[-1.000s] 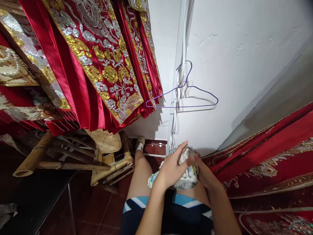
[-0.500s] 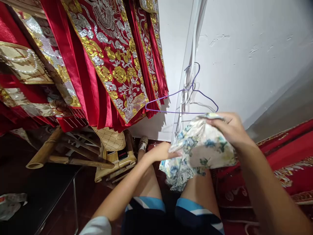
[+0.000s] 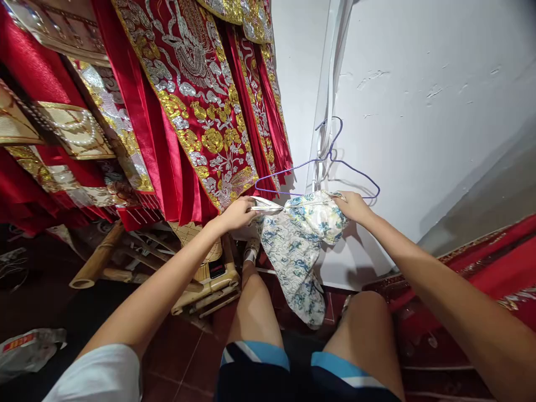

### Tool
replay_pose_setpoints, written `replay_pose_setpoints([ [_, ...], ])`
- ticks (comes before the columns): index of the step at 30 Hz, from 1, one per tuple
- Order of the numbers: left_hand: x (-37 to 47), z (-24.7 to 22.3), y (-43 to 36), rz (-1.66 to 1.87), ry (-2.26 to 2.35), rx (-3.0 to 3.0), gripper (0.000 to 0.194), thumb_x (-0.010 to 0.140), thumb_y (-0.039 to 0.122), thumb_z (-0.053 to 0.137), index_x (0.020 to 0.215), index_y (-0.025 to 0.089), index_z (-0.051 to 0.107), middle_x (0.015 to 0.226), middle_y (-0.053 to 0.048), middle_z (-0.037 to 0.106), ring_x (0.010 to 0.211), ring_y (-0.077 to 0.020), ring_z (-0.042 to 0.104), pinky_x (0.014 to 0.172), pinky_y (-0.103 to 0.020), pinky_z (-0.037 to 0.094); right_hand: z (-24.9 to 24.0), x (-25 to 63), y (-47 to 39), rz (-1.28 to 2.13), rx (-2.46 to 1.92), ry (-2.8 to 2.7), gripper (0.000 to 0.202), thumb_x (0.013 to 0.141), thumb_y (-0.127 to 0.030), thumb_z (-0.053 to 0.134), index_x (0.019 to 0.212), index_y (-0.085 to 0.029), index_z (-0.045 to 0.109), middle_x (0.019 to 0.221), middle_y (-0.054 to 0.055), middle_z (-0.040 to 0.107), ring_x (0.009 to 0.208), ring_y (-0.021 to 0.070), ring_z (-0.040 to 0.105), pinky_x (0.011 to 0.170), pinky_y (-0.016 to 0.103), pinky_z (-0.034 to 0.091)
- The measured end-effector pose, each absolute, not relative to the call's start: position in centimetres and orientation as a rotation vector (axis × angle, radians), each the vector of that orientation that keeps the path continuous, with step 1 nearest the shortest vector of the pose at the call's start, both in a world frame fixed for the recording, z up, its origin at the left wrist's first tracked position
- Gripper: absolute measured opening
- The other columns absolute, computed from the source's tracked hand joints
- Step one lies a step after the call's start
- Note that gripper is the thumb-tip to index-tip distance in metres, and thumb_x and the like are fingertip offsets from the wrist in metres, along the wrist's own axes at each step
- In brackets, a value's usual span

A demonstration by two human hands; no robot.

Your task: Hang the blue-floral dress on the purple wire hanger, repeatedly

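A white garment with a blue and yellow floral print (image 3: 293, 251) is stretched between my two hands and hangs down in front of my knees. My left hand (image 3: 239, 213) is closed on its left top edge, where a white band shows. At the other end, my right hand (image 3: 352, 206) pinches the right top corner. Just behind the garment's upper edge hangs a purple wire hanger (image 3: 335, 159), its hook on a white cable or strip along the wall. I cannot tell whether the cloth touches the hanger.
Red costumes with gold and silver embroidery (image 3: 209, 111) hang at the left. Below them stands bamboo furniture (image 3: 205, 296) with a dark phone-like object on it. A white wall (image 3: 410, 139) rises ahead. Red fabric (image 3: 494, 262) lies at the right, a plastic bag (image 3: 29, 352) at lower left.
The bunched garment has been spread out, and its lower part now hangs free. My hands have moved apart, the left up and leftward, the right slightly left. The view has shifted a little.
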State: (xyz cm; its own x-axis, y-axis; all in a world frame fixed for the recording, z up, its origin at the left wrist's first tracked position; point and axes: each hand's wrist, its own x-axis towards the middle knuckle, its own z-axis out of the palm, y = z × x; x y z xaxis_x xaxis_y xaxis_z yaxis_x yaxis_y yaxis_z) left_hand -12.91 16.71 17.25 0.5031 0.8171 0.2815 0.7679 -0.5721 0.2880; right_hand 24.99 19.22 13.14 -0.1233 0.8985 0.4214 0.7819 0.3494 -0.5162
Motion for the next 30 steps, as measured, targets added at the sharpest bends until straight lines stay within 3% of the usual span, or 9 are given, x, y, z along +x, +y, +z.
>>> replay_pose_setpoints([
  [5,-11.3,17.2,15.9,0.830,1.523,2.439,0.020,0.086,0.026,0.048,0.074,0.018,0.061,0.085,-0.012,0.069,0.082,-0.0266,0.063,0.085,-0.039,0.049,13.7,26.3,16.8,0.241,-1.503,-1.927,0.035,0.088,-0.045,0.047,0.066,-0.020,0.057,0.065,0.006,0.065,0.067,0.0219,0.057,0.061,0.030,0.039],
  [9,-8.7,18.2,15.5,1.068,1.585,2.477,0.018,0.090,0.021,0.048,0.072,0.019,0.052,0.085,-0.014,0.065,0.086,-0.0278,0.060,0.086,-0.040,0.046,14.3,27.5,14.7,0.245,-1.567,-1.841,0.035,0.087,-0.046,0.050,0.067,-0.020,0.061,0.067,0.006,0.066,0.070,0.0236,0.058,0.063,0.031,0.040],
  [16,-6.1,21.6,17.6,0.989,1.203,2.640,0.008,0.088,0.015,0.047,0.085,0.018,0.053,0.087,-0.008,0.064,0.081,-0.0228,0.057,0.076,-0.033,0.041,15.0,26.5,11.8,0.428,-1.477,-1.934,0.030,0.087,-0.044,0.054,0.079,-0.018,0.068,0.079,0.006,0.072,0.076,0.0239,0.064,0.068,0.032,0.045],
  [18,-6.1,21.7,18.0,1.003,1.075,2.658,0.010,0.091,0.019,0.045,0.086,0.017,0.053,0.084,-0.006,0.062,0.078,-0.0201,0.055,0.072,-0.030,0.039,15.0,26.3,10.9,0.459,-1.399,-1.948,0.031,0.084,-0.046,0.061,0.091,-0.018,0.071,0.092,0.008,0.073,0.085,0.0255,0.066,0.075,0.033,0.047],
  [20,-6.5,21.6,17.9,1.029,0.999,2.666,0.014,0.093,0.023,0.043,0.083,0.018,0.053,0.078,-0.002,0.058,0.073,-0.0174,0.052,0.070,-0.028,0.037,15.0,26.8,10.0,0.444,-1.344,-1.936,0.046,0.078,-0.045,0.071,0.115,-0.019,0.069,0.102,0.008,0.072,0.092,0.0267,0.067,0.080,0.035,0.048],
  [23,-7.0,21.7,17.3,1.089,0.980,2.610,0.020,0.093,0.027,0.043,0.077,0.018,0.051,0.070,0.001,0.051,0.068,-0.0148,0.047,0.068,-0.027,0.035,15.1,28.6,9.4,0.343,-1.324,-1.809,0.081,0.073,-0.035,0.078,0.148,-0.024,0.048,0.093,0.005,0.070,0.079,0.0224,0.065,0.075,0.034,0.049],
  [25,-6.9,22.1,16.8,1.109,0.968,2.552,0.020,0.090,0.027,0.046,0.073,0.018,0.051,0.068,0.002,0.049,0.067,-0.0141,0.045,0.066,-0.027,0.034,15.6,30.0,10.0,0.218,-1.336,-1.605,0.094,0.072,-0.028,0.080,0.156,-0.023,0.039,0.087,0.003,0.069,0.072,0.0203,0.061,0.071,0.033,0.047],
  [27,-6.7,22.8,16.6,1.082,0.936,2.482,0.022,0.086,0.027,0.051,0.066,0.018,0.049,0.065,0.002,0.047,0.064,-0.0134,0.042,0.063,-0.027,0.032,16.6,31.1,11.3,0.138,-1.341,-1.470,0.085,0.071,-0.023,0.081,0.149,-0.020,0.050,0.091,0.006,0.071,0.078,0.0208,0.061,0.076,0.034,0.046],
  [30,-6.7,23.9,16.9,0.982,0.904,2.262,0.030,0.083,0.027,0.058,0.056,0.019,0.048,0.057,0.002,0.044,0.056,-0.0116,0.039,0.057,-0.027,0.032,18.9,32.3,13.1,0.341,-1.433,-1.503,0.033,0.073,-0.019,0.080,0.105,-0.011,0.078,0.082,0.008,0.073,0.079,0.0205,0.061,0.079,0.036,0.045],
])
